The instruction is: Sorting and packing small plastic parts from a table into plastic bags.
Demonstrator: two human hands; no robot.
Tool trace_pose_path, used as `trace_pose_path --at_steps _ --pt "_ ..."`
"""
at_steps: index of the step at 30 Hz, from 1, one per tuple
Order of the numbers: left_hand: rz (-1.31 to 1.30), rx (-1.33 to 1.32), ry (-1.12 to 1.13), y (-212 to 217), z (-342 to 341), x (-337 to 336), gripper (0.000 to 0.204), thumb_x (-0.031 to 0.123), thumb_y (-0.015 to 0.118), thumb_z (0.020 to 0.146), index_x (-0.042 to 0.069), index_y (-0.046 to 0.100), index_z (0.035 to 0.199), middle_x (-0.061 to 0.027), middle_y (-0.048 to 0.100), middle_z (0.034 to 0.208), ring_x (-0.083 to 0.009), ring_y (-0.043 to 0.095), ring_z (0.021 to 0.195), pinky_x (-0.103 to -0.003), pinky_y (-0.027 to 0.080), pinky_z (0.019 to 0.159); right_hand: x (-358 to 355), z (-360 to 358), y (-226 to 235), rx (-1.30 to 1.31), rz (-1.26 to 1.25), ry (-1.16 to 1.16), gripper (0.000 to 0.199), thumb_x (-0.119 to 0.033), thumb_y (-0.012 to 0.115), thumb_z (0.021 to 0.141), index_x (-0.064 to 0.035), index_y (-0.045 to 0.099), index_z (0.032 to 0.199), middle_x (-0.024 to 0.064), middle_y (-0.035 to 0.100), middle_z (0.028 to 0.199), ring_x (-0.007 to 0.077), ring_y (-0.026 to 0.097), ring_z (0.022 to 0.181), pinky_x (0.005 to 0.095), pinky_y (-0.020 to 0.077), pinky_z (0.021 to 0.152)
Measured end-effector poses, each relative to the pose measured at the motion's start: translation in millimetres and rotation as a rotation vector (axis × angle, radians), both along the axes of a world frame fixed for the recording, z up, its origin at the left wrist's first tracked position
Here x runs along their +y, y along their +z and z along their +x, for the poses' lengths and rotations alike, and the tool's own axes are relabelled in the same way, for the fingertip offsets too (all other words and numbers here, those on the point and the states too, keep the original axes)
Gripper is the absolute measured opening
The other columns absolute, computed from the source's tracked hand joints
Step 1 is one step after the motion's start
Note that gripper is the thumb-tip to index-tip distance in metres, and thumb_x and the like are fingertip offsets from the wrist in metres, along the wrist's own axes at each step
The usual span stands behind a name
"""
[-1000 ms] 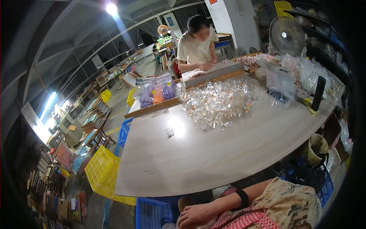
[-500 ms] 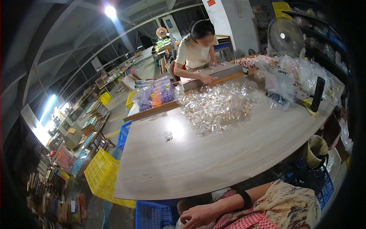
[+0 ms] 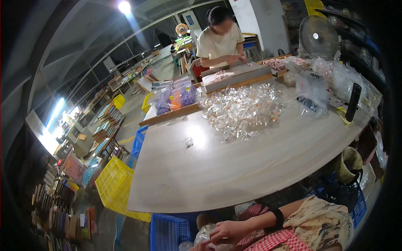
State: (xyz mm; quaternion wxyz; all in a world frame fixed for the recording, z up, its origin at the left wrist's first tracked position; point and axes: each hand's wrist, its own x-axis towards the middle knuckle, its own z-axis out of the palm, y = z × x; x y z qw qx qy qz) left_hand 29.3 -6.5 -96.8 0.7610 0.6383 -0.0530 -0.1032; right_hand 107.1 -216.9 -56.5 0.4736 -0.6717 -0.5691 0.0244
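Observation:
At the lower edge, in front of the table, my right hand (image 3: 226,232) is closed on a clear plastic bag (image 3: 205,234). The forearm comes in from the right with a dark band at the wrist. Of my left hand (image 3: 200,247), only a small part shows beside the bag at the bottom rim, and its fingers are mostly cut off. The bag sits next to a blue plastic crate (image 3: 169,234). Beyond, on the table (image 3: 176,180), lies a broad heap of small clear plastic packets (image 3: 243,113) with orange bits. One packet (image 3: 188,142) lies apart to the left.
Across the table a person (image 3: 220,37) works with both hands over a grey tray (image 3: 238,80). Bags of purple and orange pieces (image 3: 178,98) stand at the far left edge. Plastic bags (image 3: 312,94) and a black cylinder (image 3: 353,102) are right. A yellow crate (image 3: 115,184) stands left.
My right hand has moved slightly up and right, and more of the clear bag shows at it. The person opposite has lifted their hands off the tray's front edge. My view has shifted slightly.

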Motion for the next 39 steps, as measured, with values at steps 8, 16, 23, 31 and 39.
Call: trace_pose_path --at_steps 8,16,23,31,39 --pt "0.069 0.095 0.143 0.4 -10.9 8.0 0.007 0.009 0.069 0.078 0.004 0.067 0.083 -0.0056 0.063 0.086 -0.0144 0.059 0.079 -0.026 0.048 0.074 -1.7 12.7 -27.9 0.187 0.018 0.159 0.033 -0.006 0.056 0.081 -0.005 0.052 0.113 0.013 0.053 0.11 0.0313 0.052 0.104 0.0386 0.0423 0.087" --pt "0.937 -0.48 0.009 31.0 -19.8 -7.4 0.018 -0.007 0.057 0.069 0.008 0.064 0.079 -0.0092 0.06 0.086 -0.0269 0.059 0.085 -0.034 0.047 0.072 35.0 13.3 -42.9 0.541 0.092 0.277 0.042 -0.002 0.047 0.09 -0.0048 0.041 0.131 0.0133 0.051 0.123 0.0232 0.049 0.114 0.0331 0.0395 0.095" --pt "0.893 -0.648 0.244 11.0 -28.9 -2.4 0.02 -0.003 0.059 0.069 0.01 0.066 0.082 -0.0078 0.06 0.092 -0.0289 0.059 0.083 -0.039 0.048 0.071 45.9 4.9 -50.1 0.577 -0.038 0.323 0.045 -0.029 0.041 0.096 -0.0155 0.033 0.139 0.0094 0.056 0.117 0.0216 0.056 0.099 0.0305 0.0453 0.082" --pt "0.831 -0.55 0.454 -19.3 -28.4 13.0 0.009 0.012 0.065 0.075 0.009 0.056 0.077 -0.0093 0.06 0.085 -0.0285 0.058 0.069 -0.038 0.047 0.057 43.5 9.0 -31.5 0.617 -0.233 0.385 0.035 -0.027 0.041 0.096 -0.0018 0.048 0.119 0.0125 0.057 0.104 0.0225 0.057 0.09 0.0326 0.0453 0.075" --pt "1.464 -0.761 0.206 3.0 -17.8 18.1 0.026 0.022 0.064 0.078 0.012 0.048 0.059 -0.0046 0.049 0.054 -0.0212 0.053 0.052 -0.035 0.044 0.051 35.0 25.1 -18.4 -0.485 -0.233 -0.084 0.012 -0.018 0.054 0.074 -0.0127 0.053 0.085 0.005 0.051 0.078 0.02 0.056 0.08 0.0352 0.0446 0.063"
